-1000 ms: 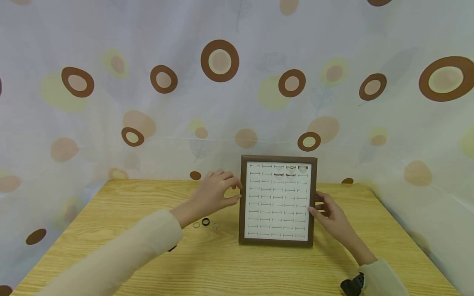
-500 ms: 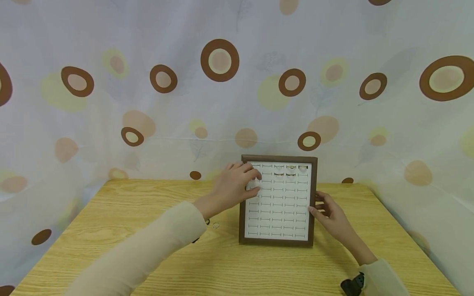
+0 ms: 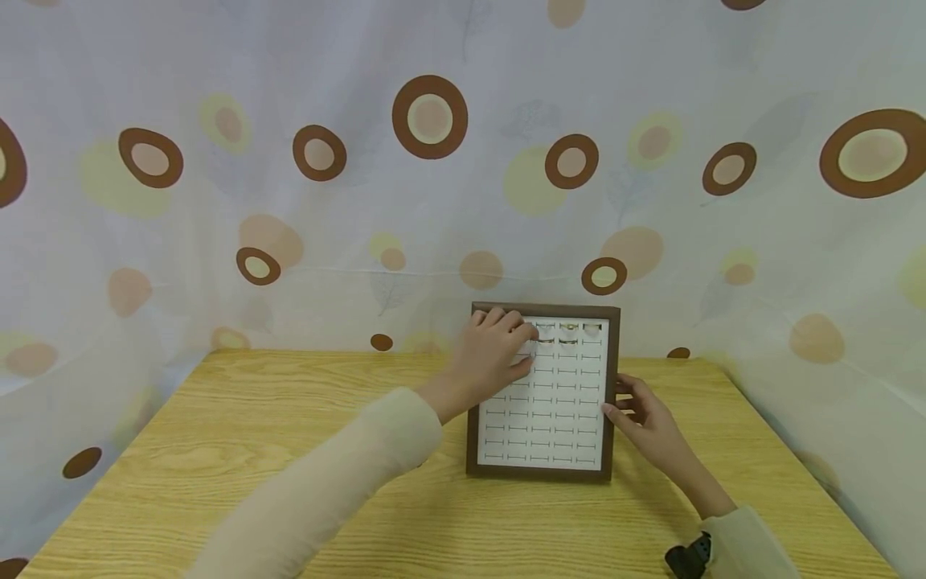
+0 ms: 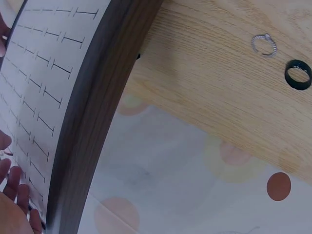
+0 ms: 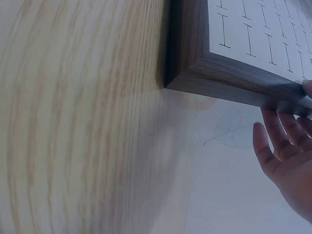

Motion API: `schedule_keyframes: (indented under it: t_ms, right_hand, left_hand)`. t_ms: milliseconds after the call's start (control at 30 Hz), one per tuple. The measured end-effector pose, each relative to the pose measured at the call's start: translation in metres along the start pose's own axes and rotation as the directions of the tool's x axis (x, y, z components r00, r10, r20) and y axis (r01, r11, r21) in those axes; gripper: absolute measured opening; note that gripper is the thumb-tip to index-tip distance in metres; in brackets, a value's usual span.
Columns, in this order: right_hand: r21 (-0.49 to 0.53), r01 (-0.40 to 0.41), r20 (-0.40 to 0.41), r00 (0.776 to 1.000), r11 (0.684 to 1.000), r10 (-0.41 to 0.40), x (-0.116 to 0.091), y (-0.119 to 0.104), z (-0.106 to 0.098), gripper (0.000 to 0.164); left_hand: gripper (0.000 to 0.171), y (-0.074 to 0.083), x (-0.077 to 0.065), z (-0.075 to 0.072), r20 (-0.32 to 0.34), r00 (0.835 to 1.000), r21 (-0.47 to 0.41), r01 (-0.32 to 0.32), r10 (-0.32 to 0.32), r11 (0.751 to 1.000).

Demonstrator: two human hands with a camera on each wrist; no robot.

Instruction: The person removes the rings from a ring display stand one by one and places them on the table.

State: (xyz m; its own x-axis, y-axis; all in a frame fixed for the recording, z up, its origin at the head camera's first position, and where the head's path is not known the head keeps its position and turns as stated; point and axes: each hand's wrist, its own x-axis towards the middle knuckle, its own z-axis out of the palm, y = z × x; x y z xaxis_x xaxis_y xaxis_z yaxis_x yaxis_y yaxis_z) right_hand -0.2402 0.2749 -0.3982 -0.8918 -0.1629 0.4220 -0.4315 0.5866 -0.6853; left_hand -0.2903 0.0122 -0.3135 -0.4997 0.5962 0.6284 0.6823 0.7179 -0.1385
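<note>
A brown-framed ring display board [image 3: 544, 434] stands upright on the table, its white face marked with rows of slits. Several rings [image 3: 568, 327] sit in its two top rows, towards the right. My left hand [image 3: 492, 354] is in front of the board's upper left part, thumb and forefinger pinching a small ring [image 4: 8, 153] close to the second row. The hand covers the upper left slits. My right hand [image 3: 647, 426] grips the board's right side, thumb on the front of the frame and fingers behind it.
On the table [image 3: 304, 418], to the left of the board, lie a silver ring [image 4: 263, 45] and a black ring [image 4: 298, 74]; my left arm hides them in the head view. A patterned cloth [image 3: 347, 225] hangs behind the table.
My left hand has moved right, from beside the board's left edge to across its face near the rings in the second row. The right hand and the board have stayed put.
</note>
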Motion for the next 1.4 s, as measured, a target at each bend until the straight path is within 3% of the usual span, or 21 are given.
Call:
schedule_keyframes:
  t_ms: [333,733,1133,1400]
  right_hand:
    - [-0.004,-0.004,0.000,1.000,1.000,0.004,-0.001,0.000,0.000,0.048]
    - [-0.006,-0.007,0.004,1.000,1.000,0.007,-0.001,-0.001,0.000,0.049]
    - [0.004,-0.004,-0.001,1.000,1.000,0.004,-0.001,-0.001,0.000,0.049]
    - [0.016,-0.001,-0.001,1.000,1.000,0.001,-0.001,-0.001,0.000,0.048]
  left_hand:
    - [0.016,0.003,0.010,0.010,-0.056,0.998,-0.026,-0.023,0.021,0.999]
    - [0.008,0.001,0.012,0.013,-0.093,0.995,-0.019,-0.045,0.043,0.999]
    - [0.005,0.007,0.015,0.014,-0.109,0.994,-0.024,0.027,-0.029,0.999]
    - [0.005,0.007,0.015,0.015,-0.100,0.994,-0.015,0.035,-0.036,0.999]
